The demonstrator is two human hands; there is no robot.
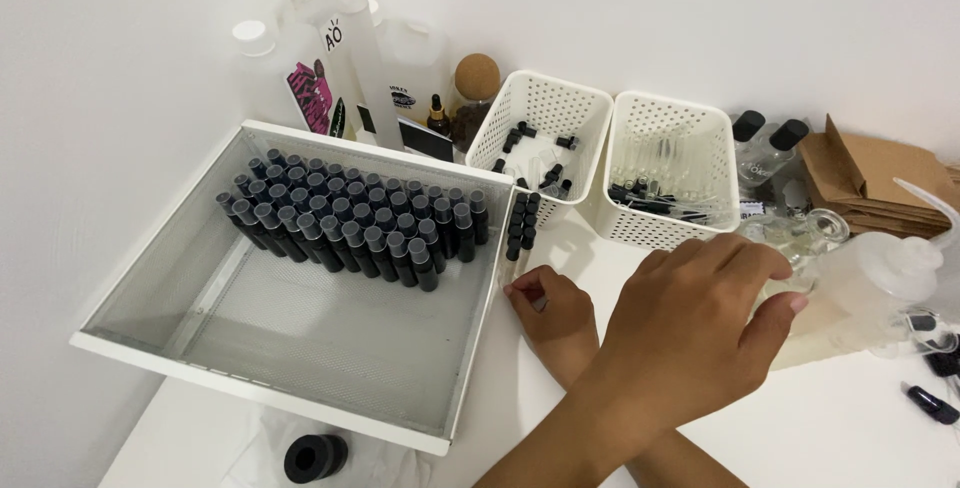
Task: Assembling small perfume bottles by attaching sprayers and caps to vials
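Tray [150, 333] sitting at the desk's left edge, black-capped vials [350, 220] standing along its far side. Beside its right wall, one hand [552, 313] curling, fingertips pinching a small vial [540, 302]. Other hand [690, 323] crossing over, half-open, closing around a clear bottle [860, 293] towards the right edge.

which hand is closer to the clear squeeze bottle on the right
Left. The arms are crossed: the left hand reaches over to just beside the squeeze bottle, while the right hand sits farther off, by the corner of the white tray.
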